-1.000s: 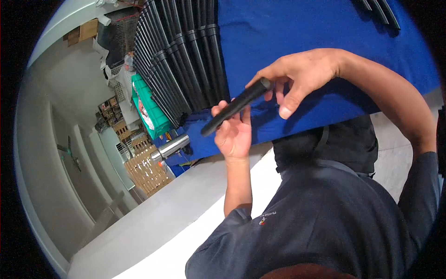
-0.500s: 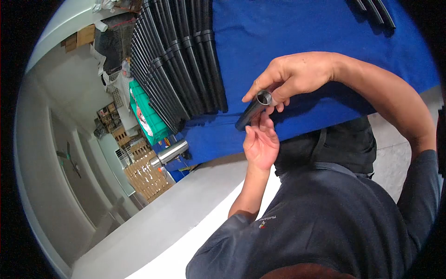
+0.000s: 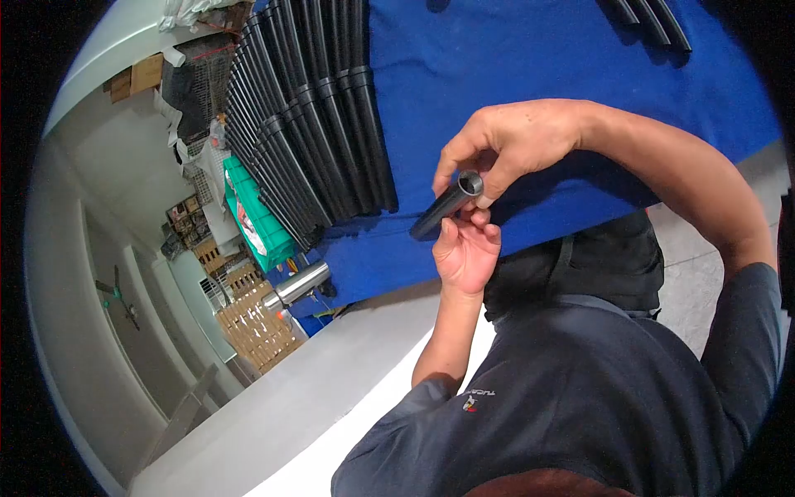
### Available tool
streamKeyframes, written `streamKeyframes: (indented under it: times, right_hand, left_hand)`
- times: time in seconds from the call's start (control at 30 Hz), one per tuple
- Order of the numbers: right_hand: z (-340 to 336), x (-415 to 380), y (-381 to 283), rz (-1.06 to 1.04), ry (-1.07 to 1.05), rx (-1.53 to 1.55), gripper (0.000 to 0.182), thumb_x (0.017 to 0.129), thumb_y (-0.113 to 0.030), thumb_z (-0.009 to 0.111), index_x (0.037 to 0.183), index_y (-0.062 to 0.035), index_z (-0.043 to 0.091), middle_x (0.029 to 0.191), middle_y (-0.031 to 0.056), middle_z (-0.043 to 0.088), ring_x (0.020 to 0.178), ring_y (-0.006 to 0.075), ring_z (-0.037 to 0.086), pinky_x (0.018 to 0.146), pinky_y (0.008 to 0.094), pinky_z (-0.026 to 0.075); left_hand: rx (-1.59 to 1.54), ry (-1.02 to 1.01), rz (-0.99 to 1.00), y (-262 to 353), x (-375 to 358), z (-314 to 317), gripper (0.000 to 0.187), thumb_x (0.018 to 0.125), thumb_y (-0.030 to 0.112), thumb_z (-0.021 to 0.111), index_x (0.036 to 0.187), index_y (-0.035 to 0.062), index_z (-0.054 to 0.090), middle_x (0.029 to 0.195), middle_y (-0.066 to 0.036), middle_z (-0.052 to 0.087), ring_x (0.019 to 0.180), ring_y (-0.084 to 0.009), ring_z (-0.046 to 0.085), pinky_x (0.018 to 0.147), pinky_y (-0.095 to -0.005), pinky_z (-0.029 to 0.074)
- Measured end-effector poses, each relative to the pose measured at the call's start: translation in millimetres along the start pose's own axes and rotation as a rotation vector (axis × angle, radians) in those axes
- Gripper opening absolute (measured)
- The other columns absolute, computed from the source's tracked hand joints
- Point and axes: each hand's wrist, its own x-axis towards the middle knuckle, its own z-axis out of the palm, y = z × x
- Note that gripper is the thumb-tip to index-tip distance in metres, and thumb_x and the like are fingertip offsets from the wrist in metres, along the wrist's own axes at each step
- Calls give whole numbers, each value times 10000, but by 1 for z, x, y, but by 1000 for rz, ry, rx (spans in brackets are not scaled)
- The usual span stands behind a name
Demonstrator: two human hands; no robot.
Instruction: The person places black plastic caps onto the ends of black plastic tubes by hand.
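A short black tube (image 3: pixel 441 210) is held at a slant over the blue cloth, its open end turned up towards me. Inside that end the wall looks bright and ringed, perhaps threaded. My right hand (image 3: pixel 523 149) is closed round the tube near its open end, thumb on the near side and fingers on the far side. Palm up, my left hand (image 3: pixel 466 261) pinches the tube from below, its thumb against the lower part and its fingertips partly hidden behind it.
Rows of black tubes (image 3: pixel 323 124) lie side by side on the blue cloth (image 3: pixel 497 50) to the left. Beyond them stand a green crate (image 3: pixel 258 224) and a shiny metal cylinder (image 3: pixel 302 282). More black tubes (image 3: pixel 650 21) lie at the upper right.
The tube has tilted a little flatter, its lower end moving left. My right hand's fingers have shifted round it, and the left thumb now lies closer against it. The view has shifted slightly.
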Motion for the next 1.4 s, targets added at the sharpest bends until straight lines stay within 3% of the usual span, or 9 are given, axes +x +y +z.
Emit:
streamKeyframes:
  times: [0.3, 0.43, 0.67, 0.83, 0.93, 1.03, 1.13, 1.2, 1.4]
  right_hand:
    - [-9, 0, 5, 51, -123, -51, 377, 893, -2, 664, 1269, 28, 674, 1033, 87, 738, 810, 155, 685, 788, 292, 565]
    - [-5, 1, 8, 133, -173, -81, 448, 885, -149, 707, 1303, 3, 653, 933, 78, 722, 775, 140, 671, 679, 281, 559]
    - [-2, -4, -4, 66, 71, -119, 648, 890, -168, 726, 1464, 17, 491, 944, 92, 685, 789, 169, 671, 675, 294, 565]
    - [-2, -2, -3, 29, 51, -82, 570, 917, -120, 680, 1446, 15, 516, 925, 82, 676, 792, 160, 670, 681, 293, 568]
    - [-4, -2, 0, 6, 40, -57, 512, 934, -104, 648, 1421, 9, 540, 935, 80, 689, 803, 151, 674, 681, 292, 570]
    - [-3, -3, -2, 1, 61, 3, 450, 941, -105, 638, 1368, 19, 570, 971, 86, 713, 812, 148, 678, 691, 289, 565]
    - [-3, -1, -1, 27, 70, -26, 403, 948, -115, 631, 1320, 30, 578, 1023, 98, 734, 822, 148, 683, 707, 291, 559]
    - [-4, -1, 1, 28, 68, 20, 391, 947, -122, 632, 1299, 36, 568, 1036, 102, 740, 834, 150, 686, 727, 295, 555]
    - [-6, -4, -8, 86, 32, 13, 375, 913, -36, 596, 1284, 19, 621, 910, 81, 715, 780, 124, 667, 713, 276, 544]
  left_hand:
    - [363, 101, 271, -6, -10, 20, 421, 983, 322, 674, 1338, 102, 617, 1351, -112, 644, 1263, -317, 613, 993, -512, 548]
    - [612, 45, 314, 21, -14, 36, 343, 869, 114, 662, 1185, 39, 551, 1164, -215, 669, 1129, -344, 648, 1043, -533, 496]
    - [1778, 243, 250, 62, -23, 38, 320, 758, -55, 587, 1073, -1, 583, 985, -137, 670, 950, -232, 669, 910, -399, 514]
    - [2211, 399, 109, 67, -14, 46, 346, 731, -3, 554, 1071, -46, 604, 960, -207, 650, 916, -383, 654, 875, -407, 505]
    - [2251, 366, 202, 60, -13, 51, 352, 733, -9, 579, 1081, -42, 615, 1015, -147, 649, 936, -233, 617, 863, -347, 488]
    - [2314, 252, 795, 46, -10, 58, 369, 759, -23, 617, 1127, -50, 629, 1025, -138, 650, 923, -253, 618, 879, -345, 493]
    - [1782, 136, 667, 35, -41, 39, 311, 928, 95, 686, 1216, -11, 634, 1037, -114, 652, 900, -227, 608, 797, -339, 502]
    - [730, -9, -58, 10, -30, 23, 466, 951, 312, 738, 1279, 14, 596, 1001, -111, 636, 864, -215, 592, 733, -346, 486]
    - [154, -37, -32, 2, 16, 3, 509, 919, 366, 763, 1359, 177, 592, 923, -2, 577, 788, -164, 506, 710, -320, 438]
